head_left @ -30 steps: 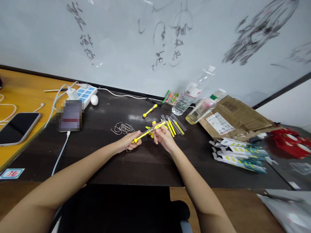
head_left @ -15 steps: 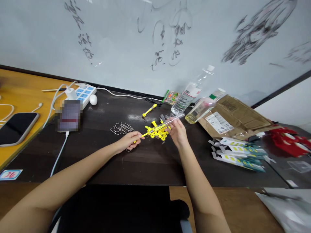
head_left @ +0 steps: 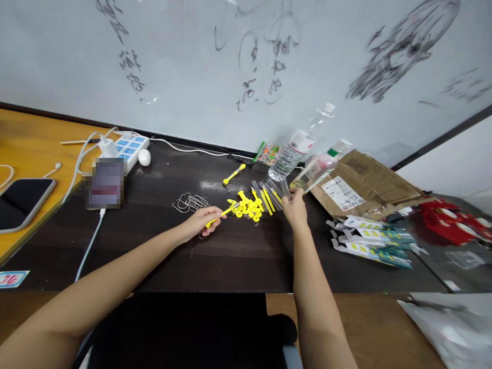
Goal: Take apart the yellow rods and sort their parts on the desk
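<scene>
My left hand [head_left: 200, 223] is closed around a thin yellow plastic rod [head_left: 226, 211], whose far end points over a pile of small yellow plastic parts [head_left: 249, 211]. To the right, my right hand [head_left: 295, 209] pinches a clear plastic tube [head_left: 285, 187], its upper end showing above the fingers. Between the pile and that hand lie several clear tubes with yellow pieces [head_left: 266, 197]. Bent metal wire hooks [head_left: 190, 202] are heaped beyond my left hand. Behind the pile rests a yellow piece with a clear middle and a hook [head_left: 234, 175].
A water bottle [head_left: 294, 154], a second bottle [head_left: 326, 164] and a flattened cardboard box [head_left: 365, 179] stand at the back right. Opened small boxes [head_left: 372, 243] lie nearer. At left are a power strip [head_left: 132, 148], a phone [head_left: 28, 202] and cables. A whiteboard [head_left: 184, 77] rises behind.
The clear tube has come apart from the yellow rod. My right hand has carried it right and lowered it beside the other tubes. My left hand still holds the rod.
</scene>
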`<action>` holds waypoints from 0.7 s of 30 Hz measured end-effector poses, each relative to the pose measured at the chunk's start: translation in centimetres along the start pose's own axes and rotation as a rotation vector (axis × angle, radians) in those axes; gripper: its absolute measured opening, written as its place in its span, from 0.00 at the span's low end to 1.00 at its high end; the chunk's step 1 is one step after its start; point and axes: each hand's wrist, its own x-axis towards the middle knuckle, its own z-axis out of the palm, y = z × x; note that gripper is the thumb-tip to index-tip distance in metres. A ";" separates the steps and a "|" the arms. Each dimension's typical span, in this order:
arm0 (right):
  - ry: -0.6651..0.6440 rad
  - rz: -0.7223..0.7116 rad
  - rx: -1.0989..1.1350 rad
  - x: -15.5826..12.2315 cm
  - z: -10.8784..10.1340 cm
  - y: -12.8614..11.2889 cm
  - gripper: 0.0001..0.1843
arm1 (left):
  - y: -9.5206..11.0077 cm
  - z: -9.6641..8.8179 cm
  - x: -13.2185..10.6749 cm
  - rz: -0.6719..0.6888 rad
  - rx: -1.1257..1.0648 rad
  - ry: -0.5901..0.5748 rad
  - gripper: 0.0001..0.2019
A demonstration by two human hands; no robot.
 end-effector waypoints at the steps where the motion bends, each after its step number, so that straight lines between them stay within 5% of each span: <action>1: -0.018 -0.017 -0.115 0.1 0.1 0.3 0.19 | 0.1 0.1 0.0 0.004 -0.001 0.005 0.12; 7: 0.017 -0.207 -0.388 0.6 0.7 1.1 0.15 | -0.1 0.1 0.0 0.017 0.009 -0.015 0.13; 14: 0.040 -0.206 -0.394 0.6 1.2 1.1 0.16 | -0.2 0.0 0.0 0.021 0.024 -0.049 0.14; 18: 0.056 -0.287 -0.119 -0.7 1.6 -1.1 0.14 | -0.1 0.1 0.0 0.025 0.016 -0.036 0.14; 21: -0.147 -0.376 0.339 -3.1 2.5 -4.0 0.16 | -0.2 0.1 0.1 0.020 0.011 -0.031 0.14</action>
